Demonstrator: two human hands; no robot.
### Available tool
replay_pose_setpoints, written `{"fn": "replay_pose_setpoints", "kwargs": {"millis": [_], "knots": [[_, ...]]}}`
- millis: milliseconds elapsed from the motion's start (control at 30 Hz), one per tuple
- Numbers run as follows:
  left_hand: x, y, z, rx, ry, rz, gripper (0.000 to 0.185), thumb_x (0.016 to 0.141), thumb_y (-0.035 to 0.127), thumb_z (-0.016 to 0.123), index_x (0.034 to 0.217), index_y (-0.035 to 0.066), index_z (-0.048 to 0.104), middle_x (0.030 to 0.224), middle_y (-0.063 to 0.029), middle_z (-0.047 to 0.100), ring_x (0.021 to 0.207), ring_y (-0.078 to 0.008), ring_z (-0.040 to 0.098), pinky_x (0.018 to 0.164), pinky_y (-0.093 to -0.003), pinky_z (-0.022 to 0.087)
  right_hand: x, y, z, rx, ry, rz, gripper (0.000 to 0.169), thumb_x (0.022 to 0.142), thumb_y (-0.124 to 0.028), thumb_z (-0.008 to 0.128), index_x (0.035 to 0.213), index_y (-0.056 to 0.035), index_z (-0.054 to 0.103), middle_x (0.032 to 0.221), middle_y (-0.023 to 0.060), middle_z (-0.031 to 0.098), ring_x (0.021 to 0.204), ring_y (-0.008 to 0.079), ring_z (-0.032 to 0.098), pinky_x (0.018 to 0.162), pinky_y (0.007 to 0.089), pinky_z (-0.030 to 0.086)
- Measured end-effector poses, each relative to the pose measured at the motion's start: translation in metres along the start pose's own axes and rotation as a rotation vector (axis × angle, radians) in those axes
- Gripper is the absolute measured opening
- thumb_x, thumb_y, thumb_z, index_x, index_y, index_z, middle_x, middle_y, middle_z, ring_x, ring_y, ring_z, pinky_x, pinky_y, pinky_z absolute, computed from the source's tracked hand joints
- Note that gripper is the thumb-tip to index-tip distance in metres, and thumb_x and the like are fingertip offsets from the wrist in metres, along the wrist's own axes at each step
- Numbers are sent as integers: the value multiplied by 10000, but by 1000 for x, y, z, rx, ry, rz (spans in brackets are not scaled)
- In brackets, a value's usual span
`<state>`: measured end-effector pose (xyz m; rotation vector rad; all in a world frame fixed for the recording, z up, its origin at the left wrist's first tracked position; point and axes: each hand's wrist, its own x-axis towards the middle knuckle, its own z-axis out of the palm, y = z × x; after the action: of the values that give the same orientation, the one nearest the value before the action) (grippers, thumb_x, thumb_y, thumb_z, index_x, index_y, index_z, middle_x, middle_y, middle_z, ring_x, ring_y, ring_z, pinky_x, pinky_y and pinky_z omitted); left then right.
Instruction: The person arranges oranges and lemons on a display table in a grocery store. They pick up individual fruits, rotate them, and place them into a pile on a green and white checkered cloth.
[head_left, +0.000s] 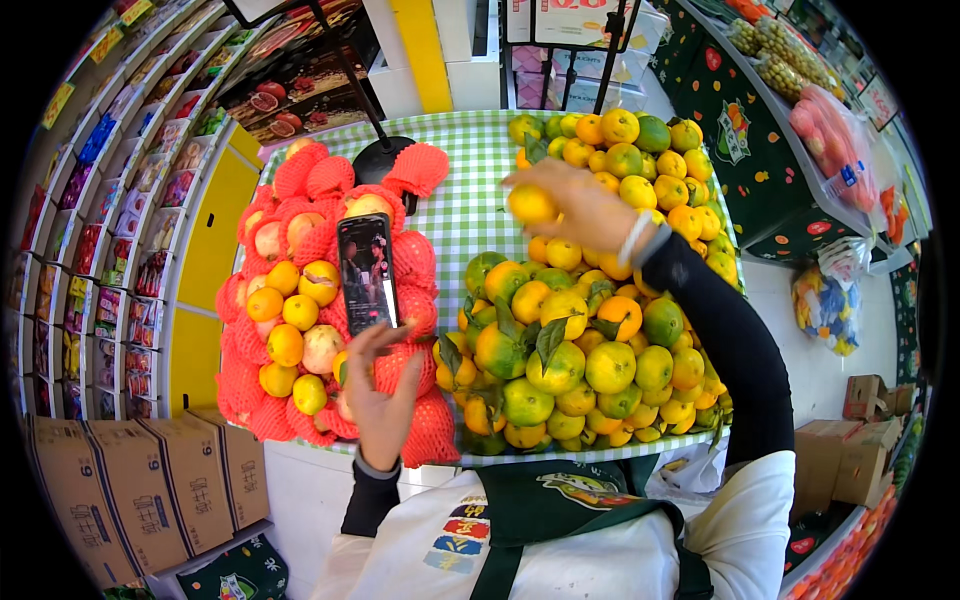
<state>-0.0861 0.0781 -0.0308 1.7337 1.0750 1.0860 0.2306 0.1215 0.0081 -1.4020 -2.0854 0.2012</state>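
Observation:
My right hand (581, 204) grips a yellow-orange mandarin (531, 205) above the far end of the citrus pile. Below and around it lie many green and orange mandarins (555, 367), some with leaves. On the left side, my left hand (384, 401) is held with thumb and fingers apart, nothing between them. Its fingertips come close to the lower end of a smartphone (367, 274); I cannot tell whether they touch. The phone, its screen lit, rests on pomegranates in red foam nets (416, 262). Several loose mandarins (285, 345) sit among those pomegranates.
A green-and-white checked cloth (469, 172) covers the display table. A black sign stand (379, 157) rises at its back left. Snack shelves (112, 202) line the left, with cardboard cartons (150, 487) below. Bagged fruit (836, 146) tops a right-hand counter.

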Motion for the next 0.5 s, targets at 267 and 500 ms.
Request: {"fn": "replay_pose_setpoints", "kwargs": {"millis": [267,500], "knots": [[-4,-24,-43,873,56,74,518,663,116,755,1111,12,516,1069,-167,463,1000,-348,451,834,-406,409,6,125,28,-122,-183,656,500,712,-290,726,1106,-25,567,1078,210,598,1035,338,557,900,370,439],[-4,-24,-45,863,40,1,474,675,104,733,1098,22,537,1044,-161,461,990,-349,464,842,-400,410,16,125,50,-215,-213,640,300,777,-153,619,1056,-48,593,1075,207,568,1011,357,543,883,393,438]]}}
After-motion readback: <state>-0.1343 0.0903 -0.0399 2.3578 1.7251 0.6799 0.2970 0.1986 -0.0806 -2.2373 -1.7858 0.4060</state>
